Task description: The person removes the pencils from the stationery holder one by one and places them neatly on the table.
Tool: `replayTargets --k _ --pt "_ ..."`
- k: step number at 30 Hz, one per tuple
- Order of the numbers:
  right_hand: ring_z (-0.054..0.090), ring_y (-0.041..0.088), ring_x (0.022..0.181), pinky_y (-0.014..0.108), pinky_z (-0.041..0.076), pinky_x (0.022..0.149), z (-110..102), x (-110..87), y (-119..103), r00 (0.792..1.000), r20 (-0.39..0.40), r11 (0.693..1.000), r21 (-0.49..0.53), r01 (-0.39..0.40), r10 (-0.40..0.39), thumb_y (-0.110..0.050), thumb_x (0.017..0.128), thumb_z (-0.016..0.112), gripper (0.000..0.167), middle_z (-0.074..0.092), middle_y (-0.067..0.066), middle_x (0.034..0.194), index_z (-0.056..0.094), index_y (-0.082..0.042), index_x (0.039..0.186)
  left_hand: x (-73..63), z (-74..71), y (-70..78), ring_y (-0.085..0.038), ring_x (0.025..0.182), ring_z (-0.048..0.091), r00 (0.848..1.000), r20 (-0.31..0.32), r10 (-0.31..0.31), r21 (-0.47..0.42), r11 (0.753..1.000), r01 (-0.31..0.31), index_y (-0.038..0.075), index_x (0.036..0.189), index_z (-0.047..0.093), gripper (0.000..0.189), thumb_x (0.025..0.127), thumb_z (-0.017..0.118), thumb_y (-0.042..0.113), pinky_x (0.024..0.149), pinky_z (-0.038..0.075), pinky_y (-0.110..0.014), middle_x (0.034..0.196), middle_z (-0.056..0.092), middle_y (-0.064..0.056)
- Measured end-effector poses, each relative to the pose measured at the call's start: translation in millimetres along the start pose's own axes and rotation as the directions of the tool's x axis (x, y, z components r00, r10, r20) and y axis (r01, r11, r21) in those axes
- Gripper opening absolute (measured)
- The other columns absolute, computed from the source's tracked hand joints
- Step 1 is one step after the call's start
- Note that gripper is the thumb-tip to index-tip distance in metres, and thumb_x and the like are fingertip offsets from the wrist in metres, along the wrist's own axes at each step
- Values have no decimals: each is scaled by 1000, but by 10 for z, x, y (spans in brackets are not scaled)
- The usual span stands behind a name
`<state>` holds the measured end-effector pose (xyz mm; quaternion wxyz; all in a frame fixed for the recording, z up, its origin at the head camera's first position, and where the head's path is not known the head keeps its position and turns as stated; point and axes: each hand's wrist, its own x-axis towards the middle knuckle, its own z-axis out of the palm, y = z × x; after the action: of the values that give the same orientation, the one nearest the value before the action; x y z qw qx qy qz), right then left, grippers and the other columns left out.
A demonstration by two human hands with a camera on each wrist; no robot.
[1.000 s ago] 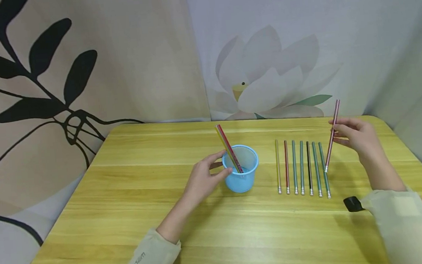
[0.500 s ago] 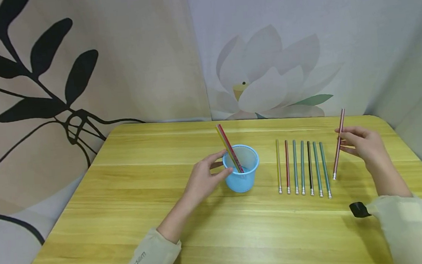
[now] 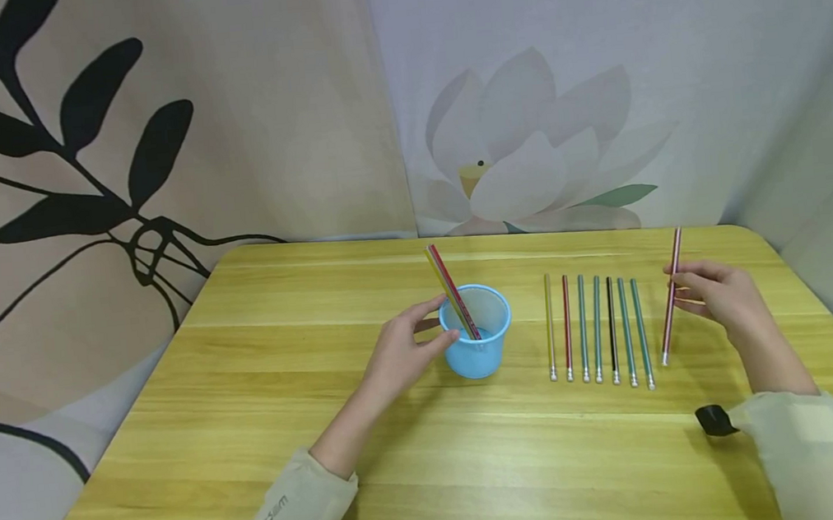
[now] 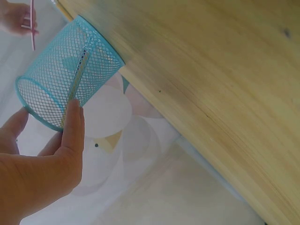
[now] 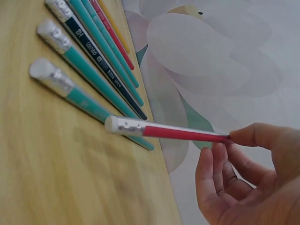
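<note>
The table [image 3: 495, 476] is pale wood, with the cuffs of both sleeves [image 3: 290, 510] over its near part and a black tab [image 3: 716, 420] hanging at the right cuff. Beyond them, a row of pencils [image 3: 612, 330] lies flat, erasers towards the person: yellow, red, two green, black, two green. They are spaced apart and nearly parallel, which probably makes each easy to count or take singly.

Just beside the last green one, the right hand [image 3: 721, 299] pinches a pink-red pencil [image 3: 671, 304] between thumb and fingertips, eraser end down. The grip is well above the eraser, likely so that end can be placed without the fingers touching the neighbours. I cannot tell whether the eraser touches the wood.

The left hand [image 3: 405, 348] curves thumb and fingers round the rim of the blue mesh cup [image 3: 479, 360], seemingly to steady it. The cup stands upright, left of the row; a few pencils [image 3: 455, 291] inside, yellow and red among them, lean on its rim. Behind the table hangs a backdrop [image 3: 302, 138] printed with leaves and a pale flower.
</note>
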<state>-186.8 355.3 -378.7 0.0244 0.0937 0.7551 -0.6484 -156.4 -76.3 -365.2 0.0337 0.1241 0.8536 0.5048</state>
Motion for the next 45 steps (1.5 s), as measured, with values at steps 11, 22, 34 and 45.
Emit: replayTargets --k 11,22,34,45 --pt "67 -1 76 16 61 70 -18 -2 64 999 39 999 -10 -31 31 -19 99 60 14 69 -23 85 70 -27 94 -8 -1 -3 -40 123 62 1000 -7 23 -2 1000 -23 10 143 54 55 92 72 19 93 60 -45 145 56 -15" --pt "67 -2 75 16 61 71 -36 -3 98 997 48 994 -92 -56 60 -20 101 58 21 67 -22 83 70 -33 90 -4 4 10 -38 123 63 1000 -9 18 3 1000 -18 10 143 54 55 92 72 19 94 59 -46 145 56 -15" --pt "67 -2 76 17 61 73 -47 -9 127 996 56 984 -168 -62 73 -23 101 57 20 66 -22 83 67 -37 91 5 8 -14 -38 124 62 1000 -2 10 4 1000 -10 10 144 53 56 92 72 19 94 59 -46 146 55 -14" --pt "67 0 74 17 61 72 -66 -7 156 991 89 985 -153 -82 97 -20 101 58 23 67 -21 83 67 -37 89 -5 4 -11 -38 123 63 1000 -3 25 12 1000 -25 9 144 53 55 93 71 19 93 60 -44 146 55 -15"
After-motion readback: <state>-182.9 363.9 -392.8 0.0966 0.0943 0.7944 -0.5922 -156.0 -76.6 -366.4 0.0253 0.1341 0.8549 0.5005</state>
